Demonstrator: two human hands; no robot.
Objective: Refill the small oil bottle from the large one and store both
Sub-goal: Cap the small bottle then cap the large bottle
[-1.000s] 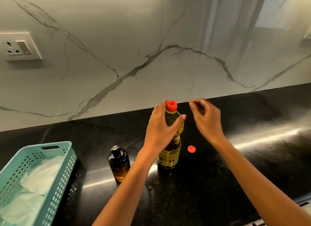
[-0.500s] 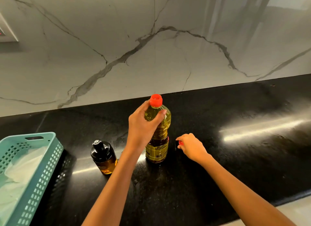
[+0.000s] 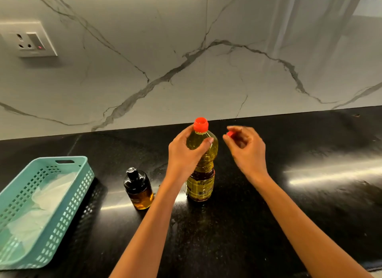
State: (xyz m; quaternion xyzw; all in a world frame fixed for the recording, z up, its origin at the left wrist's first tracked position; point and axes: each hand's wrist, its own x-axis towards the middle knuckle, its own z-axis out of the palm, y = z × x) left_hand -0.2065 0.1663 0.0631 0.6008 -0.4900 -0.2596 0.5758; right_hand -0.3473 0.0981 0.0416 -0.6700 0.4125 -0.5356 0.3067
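The small red cap (image 3: 230, 134), which lay on the bench (image 3: 310, 195) just right of the large bottle (image 3: 201, 168) a second ago, has been picked up and is now pinched in the right hand (image 3: 247, 148), level with the bottle's red neck. The bottle stands upright, its shoulder clasped by the left hand (image 3: 186, 153). The small bottle (image 3: 139, 189) stands capped to the left of it, and further left sits the basket (image 3: 44, 211). Pouring is judged finished; capping comes next, then storing.
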